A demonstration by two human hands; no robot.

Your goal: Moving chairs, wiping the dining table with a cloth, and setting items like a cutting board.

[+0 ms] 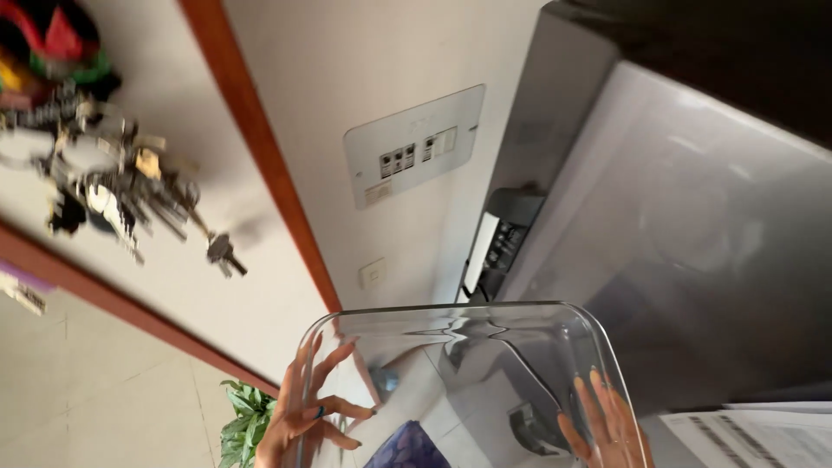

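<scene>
A clear glass baking dish [520, 314] with rounded corners is held up in front of the camera at the bottom centre. My left hand [305, 407] grips its left side, fingers spread against the glass. My right hand [607, 425] holds the right side and is seen through the glass, fingertips pointing up. Behind the dish stands a grey refrigerator [693, 234] with a dark handle and a small control panel [498, 243]. A patterned purple cloth [407, 449] shows under the dish.
A white wall panel [414, 147] with switches hangs on the cream wall. A bunch of keys [121, 186] hangs at the left by a brown wooden frame [260, 147]. A green plant [243, 420] sits low left; printed papers [763, 433] lie low right.
</scene>
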